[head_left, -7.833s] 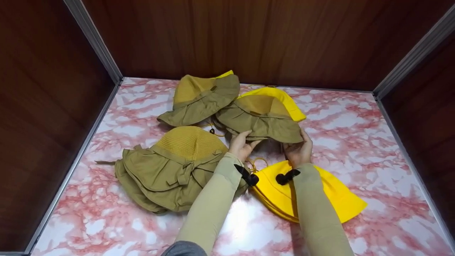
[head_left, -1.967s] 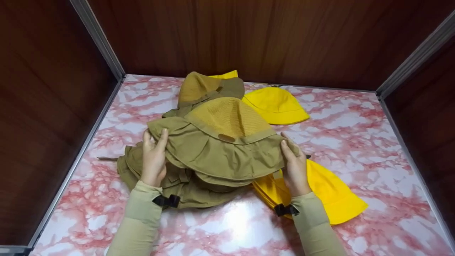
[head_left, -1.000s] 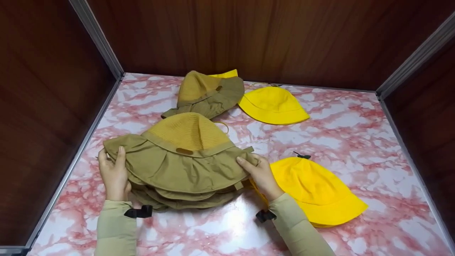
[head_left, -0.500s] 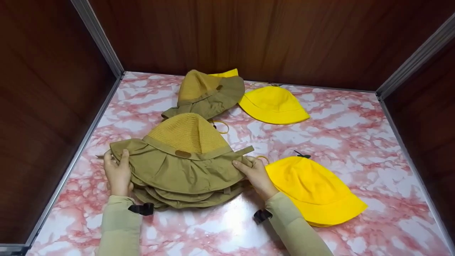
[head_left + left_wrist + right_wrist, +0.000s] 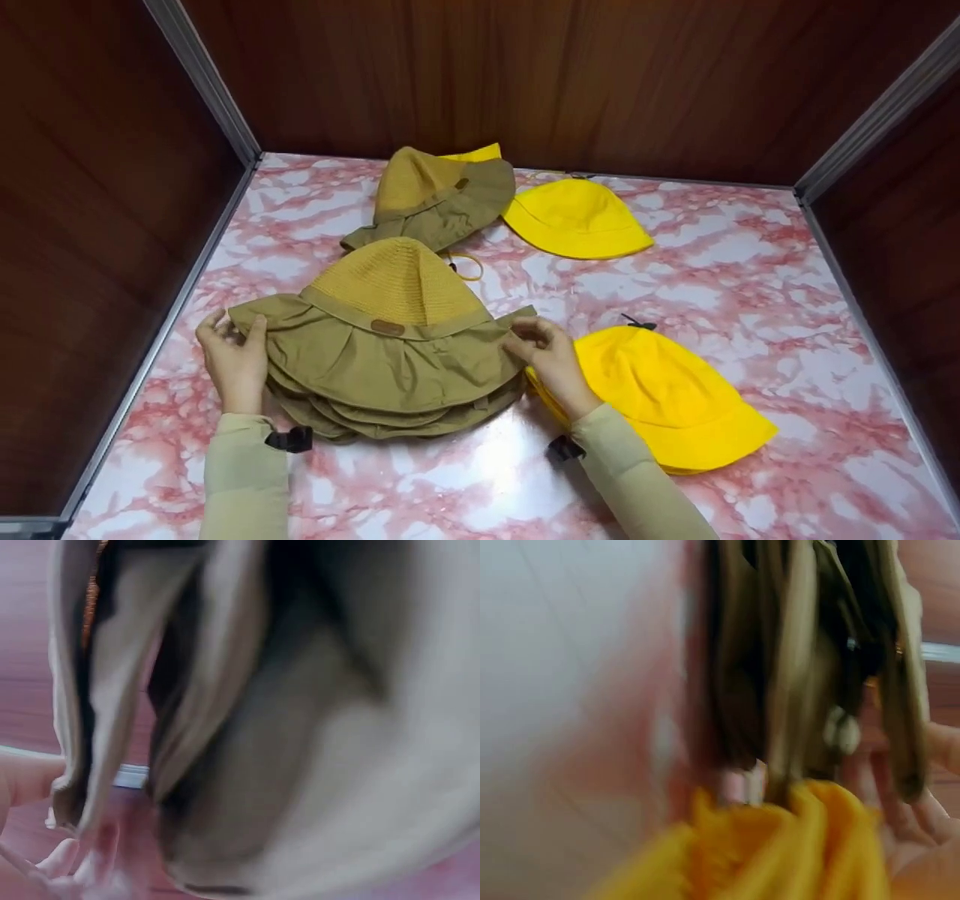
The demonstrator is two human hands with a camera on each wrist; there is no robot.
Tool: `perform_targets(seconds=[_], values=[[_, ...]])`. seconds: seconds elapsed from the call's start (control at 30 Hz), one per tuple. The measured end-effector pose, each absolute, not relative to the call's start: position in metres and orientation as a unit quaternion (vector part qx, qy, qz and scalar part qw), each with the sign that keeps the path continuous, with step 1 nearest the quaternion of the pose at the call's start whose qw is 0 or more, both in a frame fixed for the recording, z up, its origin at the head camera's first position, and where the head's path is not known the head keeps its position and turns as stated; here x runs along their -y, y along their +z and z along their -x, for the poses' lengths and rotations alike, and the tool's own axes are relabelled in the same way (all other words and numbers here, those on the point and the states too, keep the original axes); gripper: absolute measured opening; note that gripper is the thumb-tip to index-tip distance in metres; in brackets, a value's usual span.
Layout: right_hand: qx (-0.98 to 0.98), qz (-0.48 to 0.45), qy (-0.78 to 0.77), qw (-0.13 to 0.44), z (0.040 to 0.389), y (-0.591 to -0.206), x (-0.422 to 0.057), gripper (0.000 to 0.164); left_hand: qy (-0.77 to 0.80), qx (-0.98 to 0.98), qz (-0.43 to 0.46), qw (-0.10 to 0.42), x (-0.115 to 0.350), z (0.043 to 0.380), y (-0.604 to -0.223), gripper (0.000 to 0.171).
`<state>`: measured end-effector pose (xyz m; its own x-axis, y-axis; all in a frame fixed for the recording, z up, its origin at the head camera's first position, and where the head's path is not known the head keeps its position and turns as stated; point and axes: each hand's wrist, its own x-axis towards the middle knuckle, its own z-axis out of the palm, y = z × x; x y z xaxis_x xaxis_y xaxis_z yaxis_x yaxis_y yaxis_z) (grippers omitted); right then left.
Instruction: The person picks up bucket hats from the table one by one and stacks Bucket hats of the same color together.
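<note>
In the head view an olive sun hat [image 5: 390, 367] with a yellow knitted crown and a small brown tag lies on top of a stack of similar hats. Layered brims show beneath it. At the brim's left edge is my left hand [image 5: 236, 367], its thumb by the fabric and its fingers spread outside. My right hand [image 5: 551, 360] is at the right edge, thumb and fingertips loosely about the brim. In the left wrist view the brim [image 5: 112, 705] hangs between thumb and relaxed fingers. The right wrist view shows the brim edge [image 5: 906, 757] near my loose fingers.
Yellow bucket hats [image 5: 667, 397] are stacked at the right, a small dark sprig on top. Behind are another olive hat [image 5: 442, 202], a yellow hat [image 5: 577, 221] and a yellow corner [image 5: 480, 154]. Dark wood panels [image 5: 525, 75] enclose the marbled table [image 5: 735, 300] on three sides.
Both hands carried the olive hat from the back, off the yellow hat, onto the front-left stack. In the last half second the hands loosened and moved slightly outward while the hat stayed.
</note>
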<state>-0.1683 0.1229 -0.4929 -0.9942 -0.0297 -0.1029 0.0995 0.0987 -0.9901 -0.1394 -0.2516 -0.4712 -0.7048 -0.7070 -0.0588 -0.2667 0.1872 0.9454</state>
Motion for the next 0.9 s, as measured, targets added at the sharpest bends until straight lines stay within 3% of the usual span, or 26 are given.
perform_targets(seconds=[0.33,0.5,0.6,0.7,0.9], values=[[-0.765,0.149,-0.617,-0.11,0.168,-0.468,-0.117,0.013,-0.367,0.871,-0.219,0.244,0.208,0.145,-0.43,0.062],[-0.79,0.213,-0.558,-0.14,0.168,-0.462,-0.098,0.023,-0.276,0.936,-0.115,0.187,0.178,0.153,-0.421,0.07],[-0.82,0.247,-0.499,-0.129,0.169,-0.458,-0.085,0.044,-0.243,0.96,-0.055,0.128,0.164,0.161,-0.422,0.085],[-0.851,0.271,-0.444,-0.074,0.169,-0.458,-0.073,0.062,-0.215,0.973,-0.007,0.08,0.153,0.167,-0.431,0.102],[-0.895,0.315,-0.315,-0.017,0.171,-0.473,-0.061,0.076,-0.186,0.982,0.024,0.032,0.147,0.171,-0.452,0.111]])
